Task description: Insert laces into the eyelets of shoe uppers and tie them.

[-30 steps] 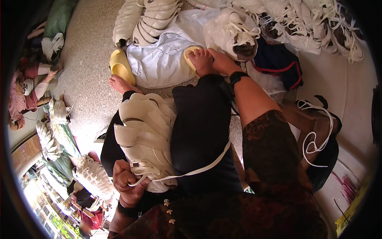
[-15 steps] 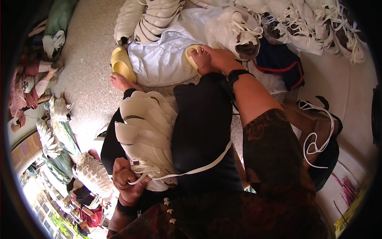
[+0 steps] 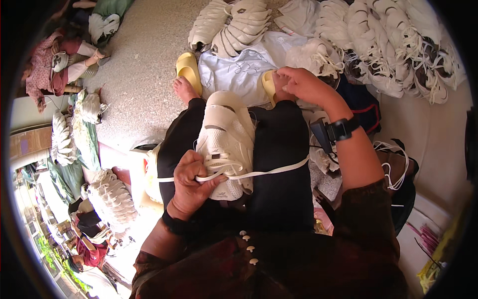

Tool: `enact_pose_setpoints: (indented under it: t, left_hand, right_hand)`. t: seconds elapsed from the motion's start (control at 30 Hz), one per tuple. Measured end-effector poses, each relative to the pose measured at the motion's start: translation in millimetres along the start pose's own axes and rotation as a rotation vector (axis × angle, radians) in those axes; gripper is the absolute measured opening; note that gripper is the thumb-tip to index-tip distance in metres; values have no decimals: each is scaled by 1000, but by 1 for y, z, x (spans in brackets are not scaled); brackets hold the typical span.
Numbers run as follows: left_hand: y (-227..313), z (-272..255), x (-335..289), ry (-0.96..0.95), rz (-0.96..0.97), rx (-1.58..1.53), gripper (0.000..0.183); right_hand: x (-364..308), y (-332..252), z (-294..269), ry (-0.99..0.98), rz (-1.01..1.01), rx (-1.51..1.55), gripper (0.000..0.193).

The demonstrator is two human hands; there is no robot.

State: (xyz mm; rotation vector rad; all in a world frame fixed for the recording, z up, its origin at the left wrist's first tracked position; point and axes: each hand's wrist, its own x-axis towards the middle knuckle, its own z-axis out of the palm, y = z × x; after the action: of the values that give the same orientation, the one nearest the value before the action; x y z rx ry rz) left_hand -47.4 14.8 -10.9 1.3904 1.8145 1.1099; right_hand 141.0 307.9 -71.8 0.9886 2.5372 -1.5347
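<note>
A white mesh shoe upper (image 3: pixel 224 124) lies on my lap over the dark trousers, toe end pointing away from me. My left hand (image 3: pixel 191 182) is closed at its near end, thumb and fingers pinching the flat white shoelace (image 3: pixel 271 170). The lace stretches across both thighs, passing over the upper, with a length on either side of my left hand. My right hand (image 3: pixel 298 83) is raised off to the right, above my right foot, fingers stretched loosely leftward with nothing visible in them. A black band with a small device (image 3: pixel 338 130) is on the right wrist.
White cloth sacking (image 3: pixel 231 74) lies beyond my feet in yellow slippers (image 3: pixel 188 70). Stacked shoe uppers (image 3: pixel 241 25) stand behind it; a large heap of laced ones (image 3: pixel 393 45) fills the far right. A dark bag (image 3: pixel 401 174) is at right. People work at left.
The view has shifted, so my lap and feet sit further right. The upper's layers look less spread out. A lace length now shows left of my left hand; my right hand stays near the right foot.
</note>
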Motion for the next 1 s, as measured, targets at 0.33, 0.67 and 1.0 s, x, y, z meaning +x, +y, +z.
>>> enact_pose_setpoints:
  t: [0.33, 0.67, 1.0]
  left_hand:
    - [5, -25, -22, -35, 229, 9, 25]
    - [-7, -20, -34, 13, 31, 87, 35]
    - [-9, -12, -37, 43, 67, 134, 35]
  right_hand:
    - [-130, -139, 103, 199, -274, -314, 36]
    - [-100, -127, 154, 633, -160, -264, 8]
    - [-97, -125, 150, 424, 159, 967, 6]
